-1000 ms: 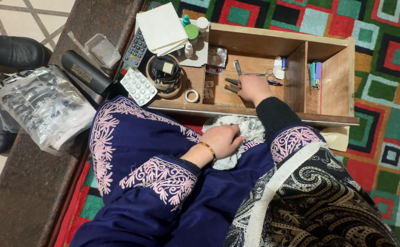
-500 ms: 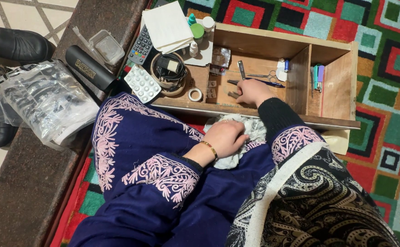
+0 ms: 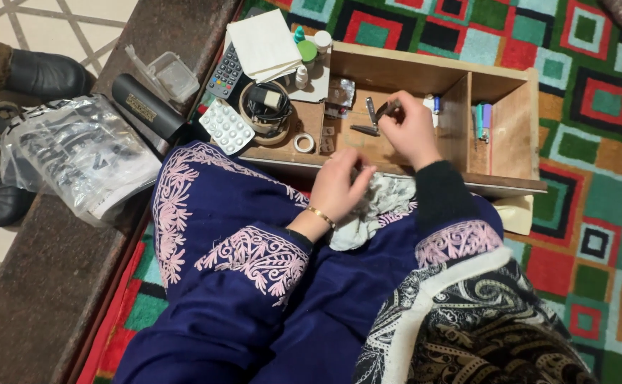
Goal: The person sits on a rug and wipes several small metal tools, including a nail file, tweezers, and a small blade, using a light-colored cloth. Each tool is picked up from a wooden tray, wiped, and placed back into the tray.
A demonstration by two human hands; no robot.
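Pinching a small dark metal tool (image 3: 389,109) between fingertips, the right hand (image 3: 410,131) holds it over the middle compartment of the wooden drawer (image 3: 424,71); it may be a clipper or tweezers, the view being too small to tell. Such a piece looks light, stiff and a little slick, best gripped at its middle as now. The left hand (image 3: 339,188) has its fingers closed narrowly on a crumpled grey-white cloth (image 3: 385,203) in the lap, soft and limp, easy to bunch anywhere. Beside the drawer's left end lies a white blister pack (image 3: 227,126) of round pills, near a dark cylindrical case (image 3: 147,108) with a small gold label. A clear plastic bag (image 3: 83,156) with dark print rests on the stone ledge, and small bottles (image 3: 309,46) with green and white caps stand at the drawer's far corner.
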